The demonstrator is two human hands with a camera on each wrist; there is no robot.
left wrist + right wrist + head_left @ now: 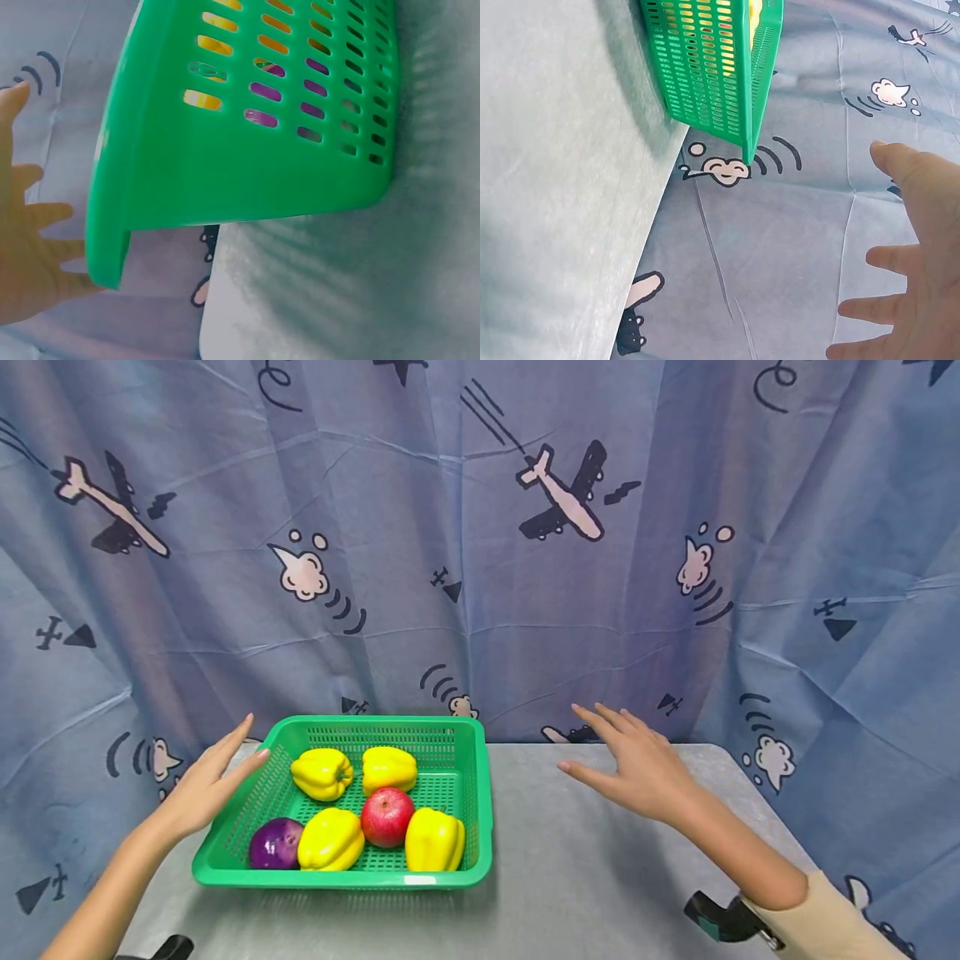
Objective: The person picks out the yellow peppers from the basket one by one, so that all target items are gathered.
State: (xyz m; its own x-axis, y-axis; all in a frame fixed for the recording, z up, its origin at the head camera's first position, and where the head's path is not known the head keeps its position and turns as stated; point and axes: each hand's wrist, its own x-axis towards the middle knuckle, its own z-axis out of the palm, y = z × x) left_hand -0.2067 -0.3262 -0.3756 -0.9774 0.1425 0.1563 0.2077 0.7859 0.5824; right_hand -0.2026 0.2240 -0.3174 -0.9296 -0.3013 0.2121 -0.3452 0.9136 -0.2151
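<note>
A green plastic basket (341,878) with slotted walls stands on the table, left of the middle. In it lie several yellow bell peppers (331,840), a red apple-like fruit (387,817) and a round, glossy purple vegetable (277,843) at the near left corner. My left hand (201,793) hovers by the basket's left side, fingers spread and holding nothing; the left wrist view shows this hand (34,247) beside the rim. Well to the right of the basket, my right hand (645,768) is held above the table, its fingers extended and nothing in them.
The grey table (562,877) reaches back to a blue curtain (420,568) printed with planes and clouds, which also hangs along both sides. A dark strap device (723,917) sits at the right forearm, and part of another dark device (172,948) shows at lower left.
</note>
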